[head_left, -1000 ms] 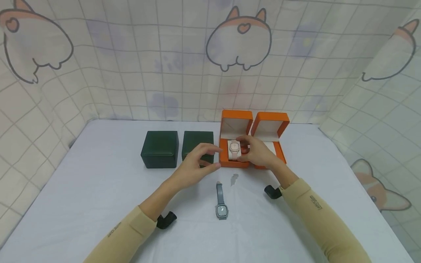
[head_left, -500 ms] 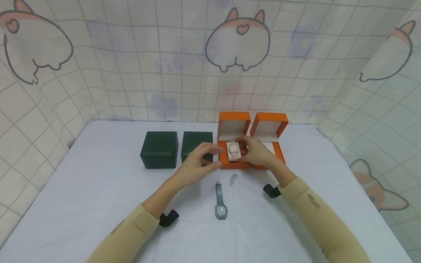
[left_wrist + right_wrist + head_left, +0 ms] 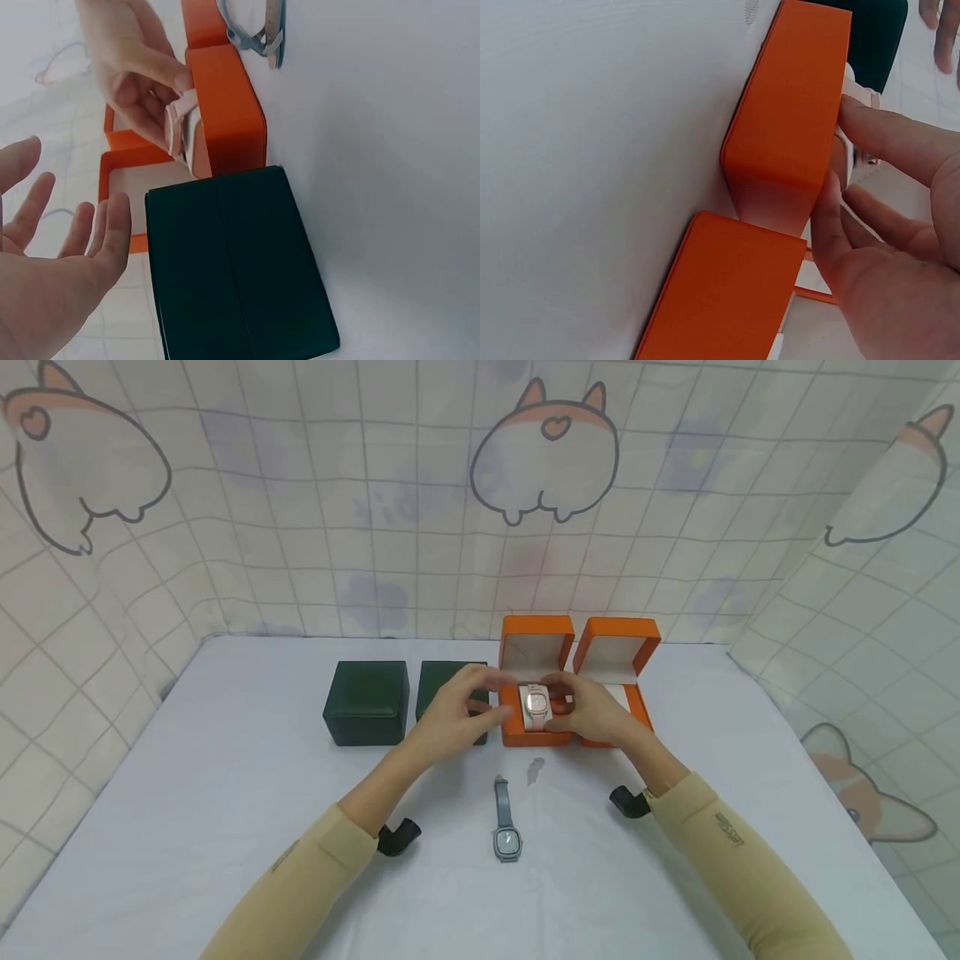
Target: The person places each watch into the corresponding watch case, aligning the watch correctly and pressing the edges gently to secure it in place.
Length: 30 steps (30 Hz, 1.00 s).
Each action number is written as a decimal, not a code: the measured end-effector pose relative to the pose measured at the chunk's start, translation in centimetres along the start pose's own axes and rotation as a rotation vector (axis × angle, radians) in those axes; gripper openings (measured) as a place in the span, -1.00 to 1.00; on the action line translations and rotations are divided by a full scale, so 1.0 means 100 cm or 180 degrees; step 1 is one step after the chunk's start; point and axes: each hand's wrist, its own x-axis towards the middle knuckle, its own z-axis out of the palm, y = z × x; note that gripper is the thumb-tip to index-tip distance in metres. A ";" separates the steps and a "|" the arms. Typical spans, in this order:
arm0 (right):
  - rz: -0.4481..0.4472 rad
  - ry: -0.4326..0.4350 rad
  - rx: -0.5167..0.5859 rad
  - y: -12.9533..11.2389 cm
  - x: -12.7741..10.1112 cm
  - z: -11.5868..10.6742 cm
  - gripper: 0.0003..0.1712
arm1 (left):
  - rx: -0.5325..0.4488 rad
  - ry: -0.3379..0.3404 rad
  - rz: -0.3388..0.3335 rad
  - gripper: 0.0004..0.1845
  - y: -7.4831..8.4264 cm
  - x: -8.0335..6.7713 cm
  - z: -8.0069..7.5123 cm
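A pink-strapped watch on a white cushion sits in the left open orange box. My right hand reaches over from the right, its thumb and fingers holding the watch at its right side; in the left wrist view that thumb touches the strap. On the other side, my left hand hovers in front of a dark green box, fingers parted, fingertips near the orange box's left edge; it holds nothing. A blue-grey watch lies stretched out on the white table in front of the boxes.
A second open orange box stands right behind my right hand, partly hidden. Another shut green box stands at the left. A small grey patch marks the tablecloth. Patterned curtain surrounds the table.
My left hand has moved slightly forward and right, closer to the watch in the orange box. The pink-strapped watch has turned a little; my right hand stays at its side.
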 end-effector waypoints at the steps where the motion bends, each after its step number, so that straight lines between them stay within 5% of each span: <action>1: -0.0016 0.0008 -0.0005 0.000 -0.001 0.000 -0.23 | 0.0020 -0.0007 -0.0025 -0.59 -0.001 0.002 0.000; 9: -0.0165 0.0259 -0.0164 -0.002 -0.007 -0.003 -0.32 | 0.0172 0.0075 -0.0144 -0.59 -0.007 0.016 -0.007; 21: -0.0984 0.0861 -0.0084 -0.033 -0.019 -0.020 -0.66 | 0.0289 0.0144 -0.0282 -0.51 -0.005 0.039 -0.016; 30: -0.1300 0.1351 -0.0605 -0.055 -0.008 -0.040 -0.47 | 0.0520 0.0321 -0.0362 -0.44 -0.002 0.060 -0.018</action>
